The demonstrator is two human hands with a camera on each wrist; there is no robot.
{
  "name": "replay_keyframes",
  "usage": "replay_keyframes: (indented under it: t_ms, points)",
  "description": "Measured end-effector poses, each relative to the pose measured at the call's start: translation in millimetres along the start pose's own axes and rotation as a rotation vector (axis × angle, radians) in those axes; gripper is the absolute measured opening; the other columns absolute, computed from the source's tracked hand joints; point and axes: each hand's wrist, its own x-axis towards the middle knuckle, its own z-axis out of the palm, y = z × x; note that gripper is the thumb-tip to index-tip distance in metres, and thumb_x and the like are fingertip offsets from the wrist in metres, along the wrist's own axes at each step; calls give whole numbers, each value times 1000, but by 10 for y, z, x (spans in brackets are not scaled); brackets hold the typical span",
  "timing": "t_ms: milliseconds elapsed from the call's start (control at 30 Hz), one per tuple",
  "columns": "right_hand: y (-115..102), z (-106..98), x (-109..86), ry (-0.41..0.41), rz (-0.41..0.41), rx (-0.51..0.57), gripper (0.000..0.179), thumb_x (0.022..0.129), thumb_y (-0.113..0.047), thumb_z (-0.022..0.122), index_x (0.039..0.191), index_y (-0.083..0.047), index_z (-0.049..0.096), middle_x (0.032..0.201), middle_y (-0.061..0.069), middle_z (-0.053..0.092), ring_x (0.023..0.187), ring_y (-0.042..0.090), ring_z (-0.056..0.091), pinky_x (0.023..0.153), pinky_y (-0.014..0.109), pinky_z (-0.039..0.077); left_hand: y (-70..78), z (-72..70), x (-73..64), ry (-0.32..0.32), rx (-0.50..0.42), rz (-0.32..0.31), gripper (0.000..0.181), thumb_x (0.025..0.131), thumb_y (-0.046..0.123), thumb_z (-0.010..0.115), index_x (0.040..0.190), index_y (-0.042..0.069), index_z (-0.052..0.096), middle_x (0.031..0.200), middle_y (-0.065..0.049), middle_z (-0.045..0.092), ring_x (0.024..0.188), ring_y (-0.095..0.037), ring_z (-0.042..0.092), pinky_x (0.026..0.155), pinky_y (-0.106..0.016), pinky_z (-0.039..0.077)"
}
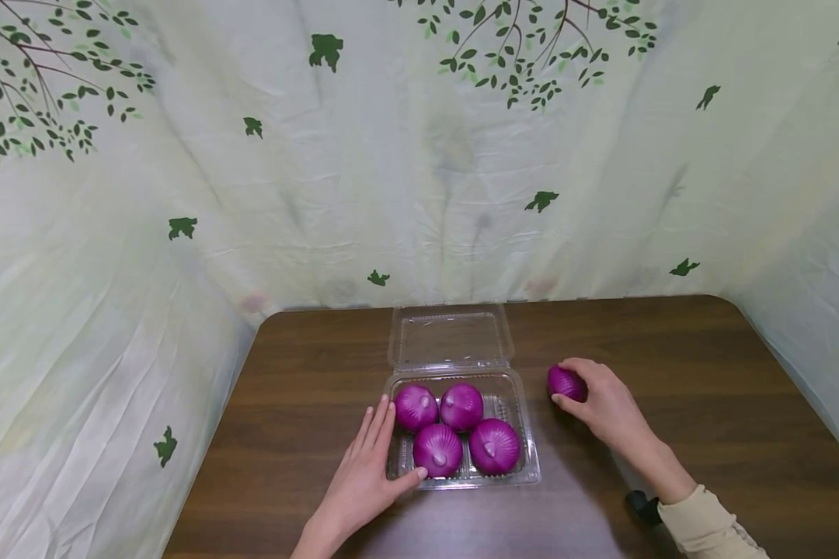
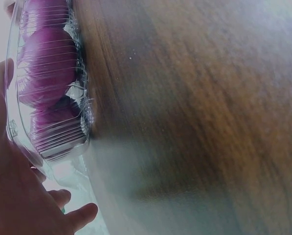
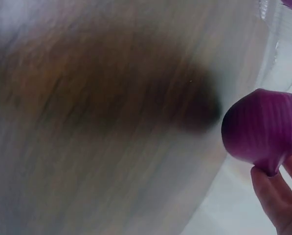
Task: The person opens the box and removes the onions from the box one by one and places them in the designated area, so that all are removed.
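A clear plastic clamshell container (image 1: 524, 435) stands on the table with its lid (image 1: 450, 338) folded back. Inside it are several purple onions, among them a front-right onion (image 1: 495, 446) and a front-left onion (image 1: 437, 451). My left hand (image 1: 363, 473) lies along the container's left side, fingers straight and thumb at the front edge. Its fingers (image 2: 79, 218) show beside the ribbed plastic in the left wrist view. To the right of the container, my right hand (image 1: 604, 404) pinches another purple onion (image 1: 566, 383) between thumb and fingers. The right wrist view shows this onion (image 3: 260, 129) apart from the tabletop.
The brown wooden table (image 1: 308, 388) has rounded far corners. A pale curtain (image 1: 405, 171) with printed leaves hangs behind it and along both sides. A dark band (image 1: 643, 506) sits at the right wrist, by a cream sleeve (image 1: 706, 528).
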Motion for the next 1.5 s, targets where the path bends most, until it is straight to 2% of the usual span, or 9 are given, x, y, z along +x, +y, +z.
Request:
replay_keyframes:
  t_ms: [200, 367, 667, 900, 1500]
  points:
    - [-2, 31, -12, -47, -69, -59, 55, 74, -18, 88, 120, -3, 64, 121, 16, 61, 110, 36, 54, 87, 55, 49, 8, 9, -7, -7, 3, -8, 109, 79, 74, 61, 159, 16, 14, 165, 2, 4, 149, -31, 8, 108, -61, 29]
    - [13, 74, -35, -41, -92, -61, 60, 68, -22, 91, 119, -2, 66, 122, 16, 60, 108, 37, 53, 86, 53, 49, 21, 12, -10, -5, 3, -3, 109, 80, 73, 62, 159, 14, 16, 165, 1, 5, 149, -31, 9, 108, -60, 29]
    - [6, 51, -80, -93, -17, -6, 58, 75, -21, 87, 126, -5, 64, 127, 18, 59, 110, 39, 51, 85, 54, 49, 24, -4, 7, 2, 4, 6, 108, 80, 71, 63, 159, 14, 16, 165, 1, 5, 149, -31, 9, 107, -61, 30]
    - [23, 17, -74, -124, 54, 41, 57, 77, -18, 85, 128, -7, 62, 127, 15, 59, 108, 36, 51, 83, 51, 50, 15, 1, 17, -1, 1, -4, 109, 79, 72, 63, 159, 15, 15, 165, 3, 4, 149, -30, 8, 108, -61, 29]
    - [16, -42, -130, -112, 98, 30, 61, 77, -22, 85, 130, -4, 58, 133, 18, 54, 113, 39, 50, 86, 56, 47, 18, -9, 1, -3, -3, -13, 109, 79, 73, 63, 159, 15, 16, 165, 2, 5, 149, -30, 8, 108, -61, 29]
